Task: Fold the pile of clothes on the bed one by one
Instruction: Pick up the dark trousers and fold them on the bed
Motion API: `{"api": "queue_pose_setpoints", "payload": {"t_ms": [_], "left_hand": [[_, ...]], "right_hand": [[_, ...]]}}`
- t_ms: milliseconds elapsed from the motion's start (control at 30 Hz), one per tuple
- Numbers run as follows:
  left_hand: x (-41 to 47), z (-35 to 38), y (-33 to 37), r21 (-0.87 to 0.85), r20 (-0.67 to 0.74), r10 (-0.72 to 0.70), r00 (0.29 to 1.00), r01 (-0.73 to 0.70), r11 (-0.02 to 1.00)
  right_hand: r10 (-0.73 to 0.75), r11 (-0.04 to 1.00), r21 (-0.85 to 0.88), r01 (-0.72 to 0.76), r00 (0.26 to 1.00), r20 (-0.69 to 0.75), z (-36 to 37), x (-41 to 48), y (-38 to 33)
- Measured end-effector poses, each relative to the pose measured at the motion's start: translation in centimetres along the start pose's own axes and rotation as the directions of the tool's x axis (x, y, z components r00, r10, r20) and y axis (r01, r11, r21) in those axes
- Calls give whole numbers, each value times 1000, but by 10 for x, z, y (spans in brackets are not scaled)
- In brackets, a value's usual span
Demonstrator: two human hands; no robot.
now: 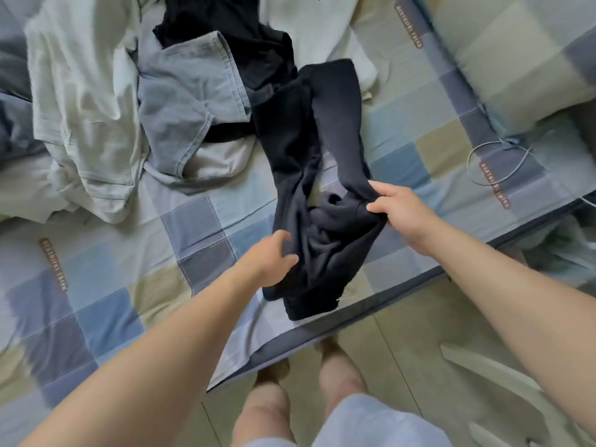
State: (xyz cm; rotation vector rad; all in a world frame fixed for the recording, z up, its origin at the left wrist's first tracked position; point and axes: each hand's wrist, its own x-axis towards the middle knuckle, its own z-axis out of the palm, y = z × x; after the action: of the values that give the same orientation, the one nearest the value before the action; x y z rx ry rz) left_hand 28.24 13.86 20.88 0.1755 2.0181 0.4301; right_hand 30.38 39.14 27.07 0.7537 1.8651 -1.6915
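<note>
A pair of dark navy trousers [309,175] lies stretched across the checked bed sheet [96,301], its bunched waist end near the bed's front edge. My left hand [274,259] grips the fabric at the waist's left side. My right hand [396,209] pinches the bunched cloth on the right side. Behind lies the pile: a pale white-green shirt [84,108], grey denim shorts [187,101] and a black garment [232,30].
A checked pillow [516,59] lies at the back right. A thin cable loop [496,162] rests on the sheet to the right. The bed's dark edge [322,333] runs diagonally above a tiled floor, where my legs stand.
</note>
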Motion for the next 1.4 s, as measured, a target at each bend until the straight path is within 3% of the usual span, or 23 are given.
{"api": "queue_pose_setpoints", "payload": {"t_ms": [67, 167, 267, 400, 567, 733, 933, 1067, 1167, 1300, 1400], "left_hand": [[-33, -27, 31, -9, -203, 150, 968, -155, 988], [-86, -79, 84, 168, -385, 404, 830, -367, 915], [-136, -116, 124, 387, -387, 612, 690, -481, 787], [-194, -136, 144, 435, -285, 715, 638, -579, 690], [-268, -153, 107, 110, -574, 552, 605, -611, 784], [-334, -172, 55, -9, -676, 411, 612, -564, 826], [-404, -189, -5, -215, -732, 274, 624, -592, 777], [-424, -186, -35, -452, -784, 50, 619, -624, 638], [-429, -182, -52, -620, -756, -129, 641, -639, 456], [-431, -179, -72, -753, -658, -140, 740, -651, 99], [-431, -176, -84, -779, -624, -140, 769, -625, 38]], "right_hand": [[-45, 998, 52, 41, 996, 79, -8, -44, -33], [-111, 993, 55, 102, 971, 213, -16, -108, -85], [-172, 983, -7, 183, 935, 310, -20, -165, -133], [-313, 943, -27, 332, 910, 270, -29, -224, -182], [-436, 896, 18, 443, 872, 222, -27, -266, -212], [-481, 861, -60, 505, 847, 226, 7, -262, -228], [-541, 783, -242, 574, 819, 190, 82, -247, -238], [-541, 811, -195, 551, 834, 107, 154, -256, -230], [-449, 858, -135, 495, 852, 269, 211, -282, -209], [-374, 890, -72, 451, 810, 452, 290, -297, -174], [-440, 874, -32, 484, 818, 371, 320, -287, -165]]}}
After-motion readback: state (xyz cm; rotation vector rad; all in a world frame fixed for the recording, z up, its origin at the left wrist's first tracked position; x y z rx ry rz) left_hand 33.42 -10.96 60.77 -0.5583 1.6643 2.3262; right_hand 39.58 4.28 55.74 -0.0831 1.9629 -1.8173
